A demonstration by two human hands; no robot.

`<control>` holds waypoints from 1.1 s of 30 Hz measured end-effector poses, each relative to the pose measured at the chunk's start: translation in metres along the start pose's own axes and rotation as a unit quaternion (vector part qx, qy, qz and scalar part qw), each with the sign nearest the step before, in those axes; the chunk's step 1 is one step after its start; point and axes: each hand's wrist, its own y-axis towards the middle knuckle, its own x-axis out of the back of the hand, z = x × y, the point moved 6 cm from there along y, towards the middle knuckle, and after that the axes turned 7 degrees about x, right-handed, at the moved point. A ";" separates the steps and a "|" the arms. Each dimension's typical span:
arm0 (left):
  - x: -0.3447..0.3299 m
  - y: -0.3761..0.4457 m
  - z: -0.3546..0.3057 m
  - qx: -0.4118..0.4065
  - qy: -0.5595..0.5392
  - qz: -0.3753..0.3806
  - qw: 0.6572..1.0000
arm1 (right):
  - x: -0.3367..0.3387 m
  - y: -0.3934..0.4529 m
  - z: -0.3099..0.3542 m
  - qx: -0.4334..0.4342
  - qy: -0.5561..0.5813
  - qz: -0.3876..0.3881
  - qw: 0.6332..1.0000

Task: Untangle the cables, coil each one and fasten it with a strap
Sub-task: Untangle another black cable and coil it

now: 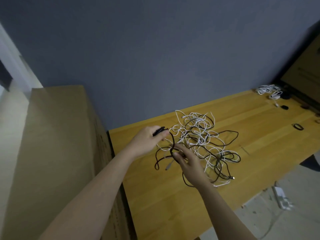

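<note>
Right hand (189, 164) pinches a black cable (173, 144) near the tangle (202, 135), feeding slack; left hand (149, 139) grips its started coil (160, 131) above the desk (259, 144).

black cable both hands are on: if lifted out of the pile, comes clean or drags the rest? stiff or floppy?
Probably floppy: the black cable sags in a loose curve between the left hand and right hand. It likely drags neighbours, since its loops cross white cables in the tangle. Looks light; the thin strands may slide on the wooden table.
</note>
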 end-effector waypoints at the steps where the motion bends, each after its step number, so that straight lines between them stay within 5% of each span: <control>1: 0.002 -0.001 -0.001 0.000 -0.016 -0.010 1.000 | -0.001 0.000 0.000 0.011 -0.013 -0.008 1.000; 4: 0.005 -0.003 -0.003 0.003 -0.073 -0.048 0.996 | 0.004 0.001 -0.008 0.025 -0.057 -0.060 0.996; 9: 0.012 -0.005 -0.004 0.013 -0.186 -0.111 0.976 | 0.032 -0.005 -0.043 -0.221 0.160 -0.229 0.934; 17: 0.026 -0.008 0.002 0.021 -0.215 -0.180 0.960 | 0.050 -0.012 -0.074 -0.370 0.104 -0.333 0.861; 21: 0.026 -0.008 0.000 0.001 -0.132 -0.148 0.980 | 0.049 0.004 -0.085 -0.357 0.008 -0.254 0.899; 26: 0.018 -0.007 -0.001 -0.024 -0.071 -0.107 0.992 | 0.024 0.033 -0.032 -0.103 -0.094 -0.094 0.986; 30: 0.018 -0.006 -0.001 -0.023 -0.072 -0.116 0.990 | -0.018 0.025 -0.014 -0.015 -0.127 0.027 0.991; 33: 0.024 -0.006 0.004 -0.002 -0.100 -0.147 0.984 | -0.019 0.015 -0.032 -0.052 -0.171 -0.015 0.984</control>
